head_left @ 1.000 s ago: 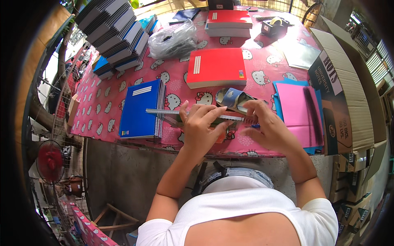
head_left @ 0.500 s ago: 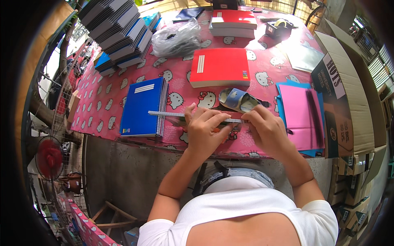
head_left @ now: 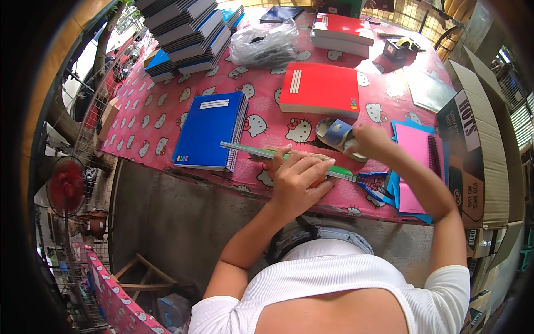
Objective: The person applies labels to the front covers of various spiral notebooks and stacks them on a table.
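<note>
My left hand [head_left: 297, 181] is pressed down on the long green ruler [head_left: 261, 151], fingers curled over it and pinning it flat near the front edge of the worktop [head_left: 167, 128]. That hand was already there a moment ago, but my right hand [head_left: 370, 142] has shifted: it was down beside the left on the ruler, and now it has lifted away to the tape roll [head_left: 336, 135], just behind and to the right. Its fingers close around the roll's near side (how tightly, I cannot tell from here). So the ruler is held in place one-handed while the tape comes into play. The blue spiral notebook [head_left: 208, 131] lies under the ruler's far left tip, the red book [head_left: 320, 89] behind, and the pink notebook [head_left: 417, 161] off to my right.
</note>
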The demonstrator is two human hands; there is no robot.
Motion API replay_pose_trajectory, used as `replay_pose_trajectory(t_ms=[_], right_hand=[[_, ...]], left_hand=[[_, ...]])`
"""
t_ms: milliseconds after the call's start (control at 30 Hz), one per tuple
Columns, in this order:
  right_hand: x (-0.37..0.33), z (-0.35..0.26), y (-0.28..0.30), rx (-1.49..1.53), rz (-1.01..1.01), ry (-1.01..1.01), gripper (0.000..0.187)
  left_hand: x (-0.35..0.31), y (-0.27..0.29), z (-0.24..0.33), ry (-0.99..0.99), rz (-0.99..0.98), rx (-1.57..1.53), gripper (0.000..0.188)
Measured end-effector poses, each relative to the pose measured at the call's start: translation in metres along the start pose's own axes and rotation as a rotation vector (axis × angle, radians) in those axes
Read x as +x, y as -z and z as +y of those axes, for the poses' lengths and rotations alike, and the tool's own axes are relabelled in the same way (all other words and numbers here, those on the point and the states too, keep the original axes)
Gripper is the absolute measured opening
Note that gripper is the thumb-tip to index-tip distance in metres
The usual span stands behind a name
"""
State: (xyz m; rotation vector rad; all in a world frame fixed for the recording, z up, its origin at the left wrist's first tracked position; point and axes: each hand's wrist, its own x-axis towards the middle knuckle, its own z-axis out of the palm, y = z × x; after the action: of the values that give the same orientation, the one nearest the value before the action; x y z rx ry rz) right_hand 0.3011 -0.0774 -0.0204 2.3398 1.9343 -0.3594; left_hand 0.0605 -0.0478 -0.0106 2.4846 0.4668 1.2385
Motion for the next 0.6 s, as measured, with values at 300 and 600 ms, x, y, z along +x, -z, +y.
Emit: replay_pose_trajectory(t_ms=[300,600], right_hand=[[-0.033,0.024,-0.019,1.441,0.304,0.257,0.034],[-0.046,0.031,0.005,1.336,0.217,0.525,0.046]], left_hand=[[0.011,-0.001,-0.008,0.005,0.053,0.042,0.027],[0.027,-0.003,-0.011,0.085,-0.022,-0.032,0.037]])
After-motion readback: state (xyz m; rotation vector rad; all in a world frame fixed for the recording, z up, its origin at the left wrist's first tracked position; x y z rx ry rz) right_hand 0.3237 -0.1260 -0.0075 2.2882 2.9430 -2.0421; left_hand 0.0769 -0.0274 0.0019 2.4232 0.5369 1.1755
